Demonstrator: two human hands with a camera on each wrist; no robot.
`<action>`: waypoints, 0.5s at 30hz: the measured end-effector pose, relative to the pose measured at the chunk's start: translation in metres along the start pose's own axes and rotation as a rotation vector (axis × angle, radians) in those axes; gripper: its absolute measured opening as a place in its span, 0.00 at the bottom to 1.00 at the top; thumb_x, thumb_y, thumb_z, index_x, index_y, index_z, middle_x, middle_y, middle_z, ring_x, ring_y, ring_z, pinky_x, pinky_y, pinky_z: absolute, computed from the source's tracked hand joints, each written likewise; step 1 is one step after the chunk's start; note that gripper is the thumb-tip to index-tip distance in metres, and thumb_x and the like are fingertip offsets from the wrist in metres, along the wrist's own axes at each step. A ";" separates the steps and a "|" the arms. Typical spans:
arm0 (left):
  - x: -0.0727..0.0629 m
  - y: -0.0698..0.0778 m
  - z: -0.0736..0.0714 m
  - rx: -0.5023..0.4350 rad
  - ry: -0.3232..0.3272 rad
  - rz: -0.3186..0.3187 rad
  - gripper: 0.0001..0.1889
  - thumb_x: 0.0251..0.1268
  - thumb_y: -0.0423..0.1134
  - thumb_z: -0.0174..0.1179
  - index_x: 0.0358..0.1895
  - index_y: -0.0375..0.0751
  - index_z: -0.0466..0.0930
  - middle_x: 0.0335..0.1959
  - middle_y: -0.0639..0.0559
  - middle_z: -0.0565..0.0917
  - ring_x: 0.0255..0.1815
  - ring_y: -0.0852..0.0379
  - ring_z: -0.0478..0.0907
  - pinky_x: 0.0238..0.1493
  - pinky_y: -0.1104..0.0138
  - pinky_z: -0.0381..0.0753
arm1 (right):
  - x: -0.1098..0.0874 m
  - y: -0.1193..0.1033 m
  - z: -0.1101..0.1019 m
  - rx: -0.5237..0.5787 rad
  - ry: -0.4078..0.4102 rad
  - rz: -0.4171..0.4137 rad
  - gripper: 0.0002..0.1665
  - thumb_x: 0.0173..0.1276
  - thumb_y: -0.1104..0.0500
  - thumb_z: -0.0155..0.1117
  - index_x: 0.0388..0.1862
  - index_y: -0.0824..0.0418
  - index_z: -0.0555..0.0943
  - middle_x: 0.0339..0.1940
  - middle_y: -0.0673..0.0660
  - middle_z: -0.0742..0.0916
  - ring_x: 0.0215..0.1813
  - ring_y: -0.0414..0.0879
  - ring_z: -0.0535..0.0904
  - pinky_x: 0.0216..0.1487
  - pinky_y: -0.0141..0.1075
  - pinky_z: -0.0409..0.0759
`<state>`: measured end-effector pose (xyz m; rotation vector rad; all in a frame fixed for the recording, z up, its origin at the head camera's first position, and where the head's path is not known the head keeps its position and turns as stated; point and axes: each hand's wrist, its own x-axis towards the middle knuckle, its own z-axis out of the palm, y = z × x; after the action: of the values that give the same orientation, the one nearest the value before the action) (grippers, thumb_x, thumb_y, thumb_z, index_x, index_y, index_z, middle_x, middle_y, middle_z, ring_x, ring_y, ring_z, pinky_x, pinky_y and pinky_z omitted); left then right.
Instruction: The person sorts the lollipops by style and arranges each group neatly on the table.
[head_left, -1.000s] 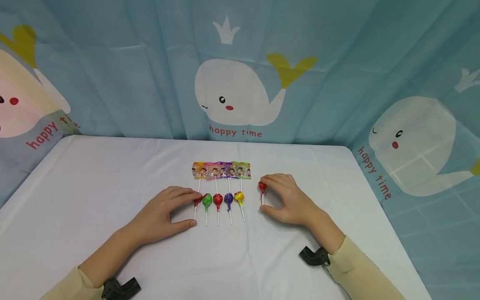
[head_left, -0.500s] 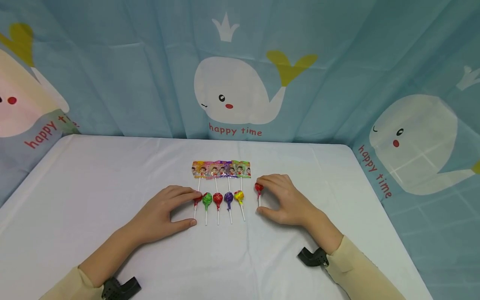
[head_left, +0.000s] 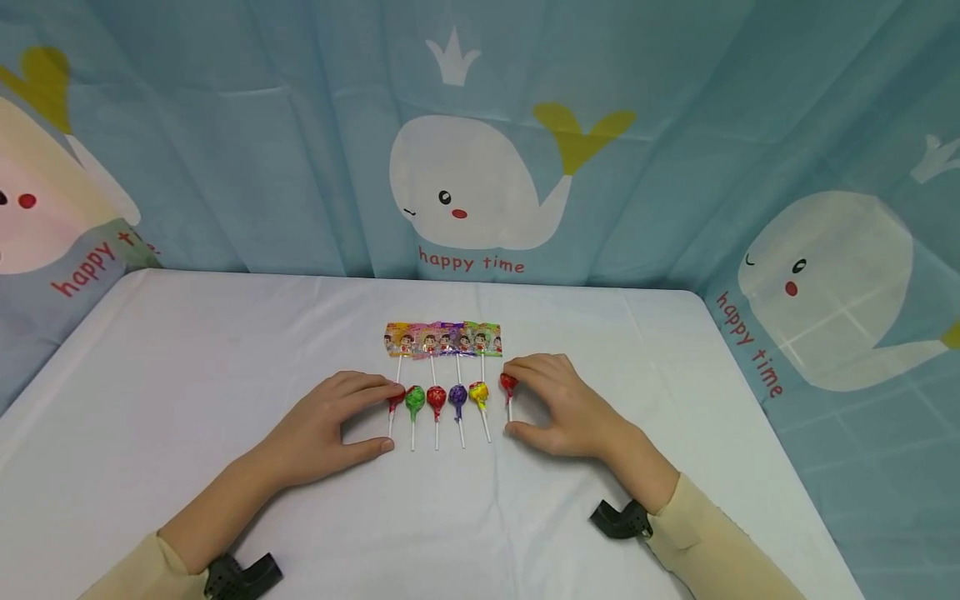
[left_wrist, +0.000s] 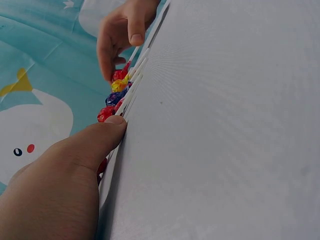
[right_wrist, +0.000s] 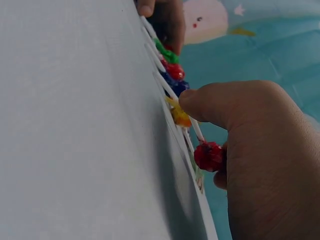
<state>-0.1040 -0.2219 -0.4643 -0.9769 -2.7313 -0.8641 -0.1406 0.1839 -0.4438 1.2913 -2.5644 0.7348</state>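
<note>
In the head view, lollipops lie side by side with sticks toward me: green [head_left: 415,400], red [head_left: 436,397], purple [head_left: 457,397] and yellow [head_left: 478,393]. At the row's left end my left hand [head_left: 330,429] holds a red lollipop [head_left: 394,402] lengthwise, fingers at its candy head and thumb by the stick's end. My right hand [head_left: 573,408] grips another red lollipop [head_left: 508,383] the same way, just right of the yellow one. In the right wrist view this red lollipop [right_wrist: 208,156] shows beneath the thumb; the other fingers are mostly hidden.
Behind the row, flat wrapped lollipops, orange [head_left: 400,340], pink [head_left: 429,341], purple [head_left: 454,339] and green [head_left: 486,340], overlap with sticks pointing at me. All lie on a white-covered table [head_left: 420,525]. A blue whale-print curtain [head_left: 315,167] hangs behind and beside it.
My right hand has moved left and slightly toward me, bringing its red lollipop closer to the yellow one. The left hand and the row have stayed in place.
</note>
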 end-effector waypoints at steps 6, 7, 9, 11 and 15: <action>0.000 0.000 0.000 0.003 0.004 0.004 0.36 0.64 0.60 0.79 0.76 0.64 0.79 0.72 0.61 0.80 0.74 0.52 0.73 0.74 0.47 0.72 | 0.002 -0.004 0.002 -0.003 0.006 -0.042 0.42 0.66 0.46 0.80 0.73 0.66 0.80 0.71 0.58 0.84 0.73 0.54 0.77 0.71 0.53 0.71; 0.000 0.000 0.000 0.003 0.004 0.004 0.36 0.64 0.60 0.79 0.76 0.64 0.79 0.72 0.61 0.80 0.74 0.52 0.73 0.74 0.47 0.72 | 0.002 -0.004 0.003 -0.006 0.007 -0.047 0.42 0.66 0.47 0.80 0.73 0.66 0.80 0.71 0.58 0.84 0.73 0.54 0.77 0.71 0.53 0.71; 0.000 0.000 0.000 0.003 0.002 0.003 0.36 0.65 0.60 0.78 0.76 0.64 0.79 0.73 0.62 0.79 0.74 0.53 0.73 0.75 0.47 0.72 | 0.002 -0.005 0.003 -0.009 0.002 -0.051 0.42 0.66 0.47 0.80 0.73 0.66 0.80 0.71 0.58 0.84 0.73 0.53 0.77 0.71 0.53 0.72; 0.000 0.000 0.000 0.003 0.000 0.000 0.37 0.65 0.60 0.78 0.76 0.65 0.79 0.73 0.62 0.79 0.75 0.53 0.73 0.75 0.47 0.72 | 0.002 -0.006 0.003 -0.009 -0.002 -0.055 0.42 0.66 0.47 0.80 0.73 0.66 0.80 0.71 0.58 0.84 0.73 0.53 0.77 0.71 0.53 0.72; -0.001 0.000 0.000 0.005 -0.002 -0.002 0.37 0.65 0.61 0.78 0.76 0.65 0.79 0.73 0.62 0.79 0.75 0.53 0.73 0.75 0.47 0.72 | 0.002 -0.007 0.003 -0.004 -0.013 -0.059 0.43 0.66 0.46 0.80 0.73 0.66 0.80 0.71 0.58 0.83 0.73 0.53 0.77 0.72 0.53 0.72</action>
<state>-0.1038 -0.2222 -0.4649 -0.9744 -2.7351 -0.8565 -0.1360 0.1776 -0.4437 1.3678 -2.5245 0.7123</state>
